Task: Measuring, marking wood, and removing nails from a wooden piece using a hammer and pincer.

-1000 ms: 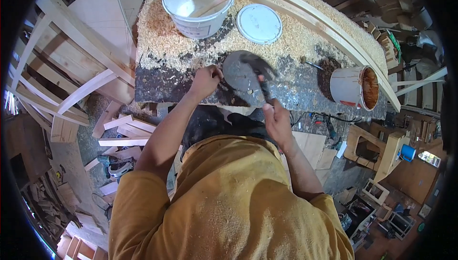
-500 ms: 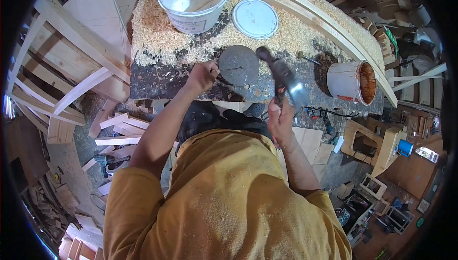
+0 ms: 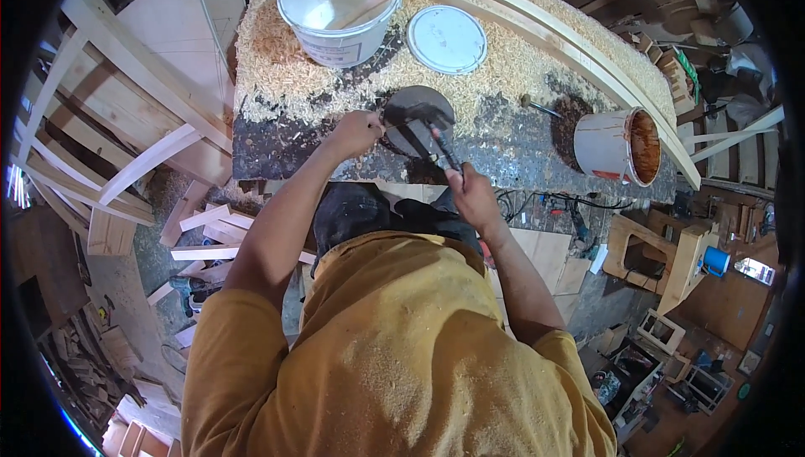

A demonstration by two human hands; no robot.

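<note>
A round, dark grey disc (image 3: pixel 429 142) lies on the worn, shavings-strewn workbench (image 3: pixel 293 155) near its front edge. My left hand (image 3: pixel 356 130) is closed at the disc's left edge, its fingertips pinched; what they hold, if anything, is too small to make out. My right hand (image 3: pixel 471 195), below and right of the disc, grips a hammer (image 3: pixel 446 152) with a dark handle, its head blurred over the disc. A short tool (image 3: pixel 541 106) with a metal shaft lies to the right.
A white bucket (image 3: pixel 335 46) holding a wooden stick stands at the back, beside a white lid (image 3: pixel 446 38). A stained bucket (image 3: pixel 604 147) sits at the right, near long curved battens (image 3: pixel 562 46). Curved timber frames (image 3: pixel 142 163) fill the left; offcuts (image 3: pixel 210 251) lie on the floor.
The hammer rose off the disc to the right, flashing in the light, and has swung back down over it. My left hand stays closed at the disc's edge.
</note>
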